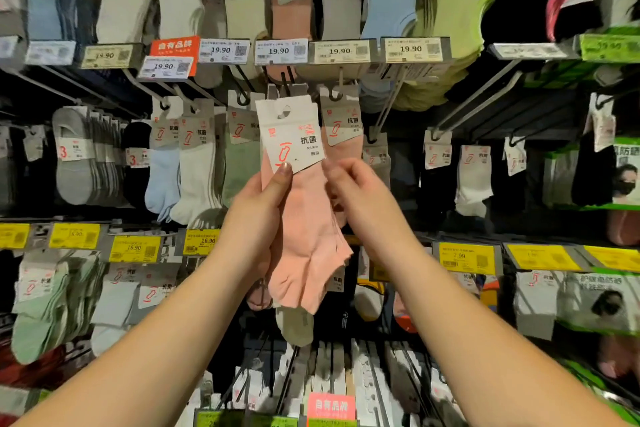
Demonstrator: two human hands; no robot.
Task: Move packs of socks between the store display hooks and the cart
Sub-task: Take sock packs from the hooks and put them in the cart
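**Pink sock pack held up at the display hooks**

At centre frame I hold a pack of pink socks [304,218] up against the wall of hooks. My left hand [258,208] grips it from the left, thumb pressed on the lower corner of its white card header [292,135], which keeps the pack upright and its punched hanging hole facing the rack. My right hand [360,191] comes in from the right with fingers curled at the card's other lower corner; I judge it is pinching the edge to steady the card, though the contact is hard to see. The hole sits just below a dark display hook [287,83] at upper centre, so I take this for the moment of hanging or unhooking; which one I cannot tell.

Around it, the rack carries rows of hanging socks: white price tags [278,51] above, yellow price labels [134,248] below. The aisle is dim. No cart is in view.
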